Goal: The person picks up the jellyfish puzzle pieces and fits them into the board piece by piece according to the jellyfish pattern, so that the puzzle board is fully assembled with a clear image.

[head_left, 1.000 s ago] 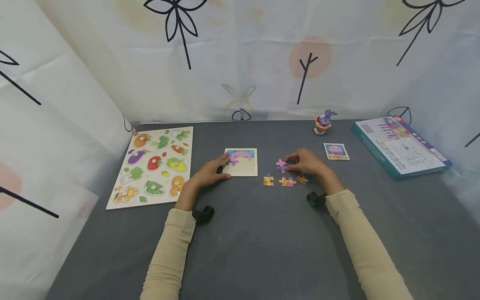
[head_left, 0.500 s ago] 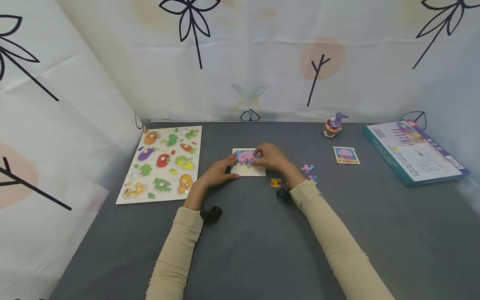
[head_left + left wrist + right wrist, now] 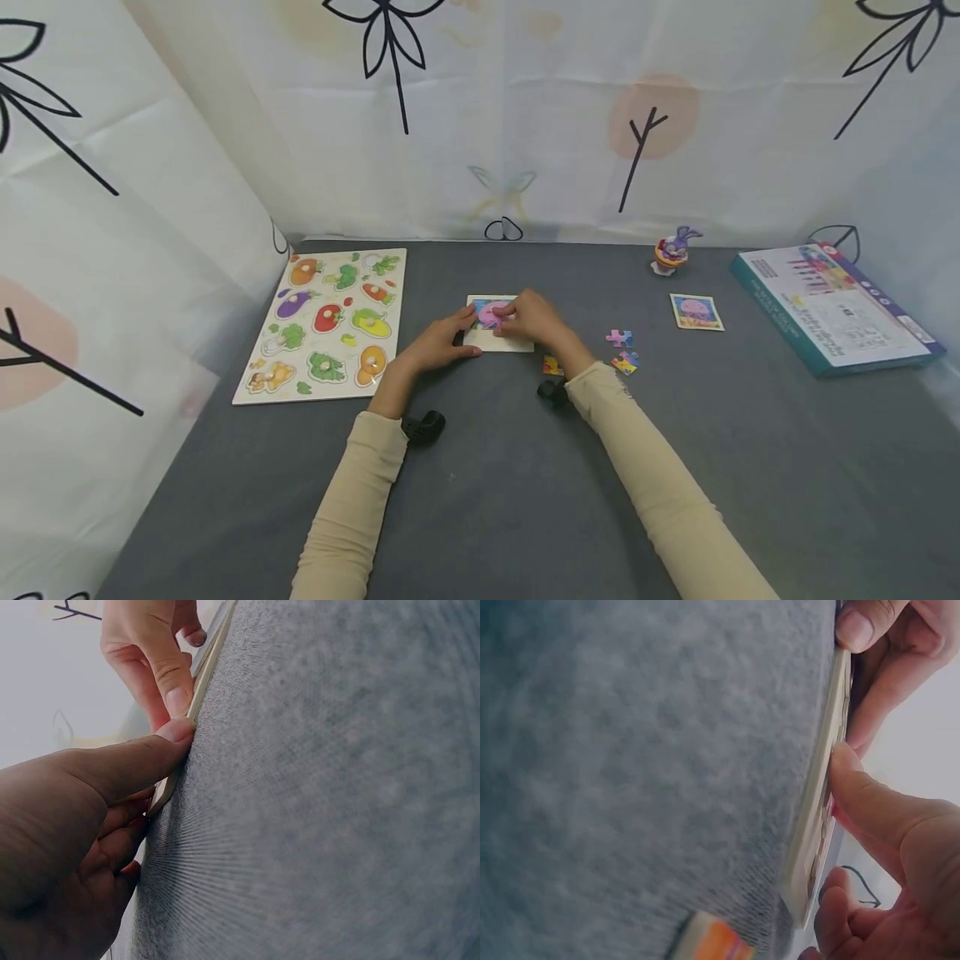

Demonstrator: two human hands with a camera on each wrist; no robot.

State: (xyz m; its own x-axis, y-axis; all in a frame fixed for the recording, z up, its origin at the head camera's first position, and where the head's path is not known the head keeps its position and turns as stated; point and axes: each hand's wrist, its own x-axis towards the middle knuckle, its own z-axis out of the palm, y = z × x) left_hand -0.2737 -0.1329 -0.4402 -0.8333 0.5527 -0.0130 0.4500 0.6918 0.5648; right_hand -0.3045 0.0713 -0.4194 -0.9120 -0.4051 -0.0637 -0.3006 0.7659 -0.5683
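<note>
Apparently to steady it, the left hand (image 3: 437, 345) gripped a flat, cream puzzle tray (image 3: 498, 343) mid-frame while the right hand (image 3: 537, 318) pinched a pink jigsaw piece (image 3: 489, 316) there.

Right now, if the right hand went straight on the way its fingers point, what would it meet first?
Probably the left hand, just across the puzzle board from the right hand; their relative heights are unclear.

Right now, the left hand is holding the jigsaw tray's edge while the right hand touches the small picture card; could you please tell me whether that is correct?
Not quite: the head view shows the right hand at the jigsaw tray, not the small picture card, which lies apart; the left hand does hold the tray's edge.
</note>
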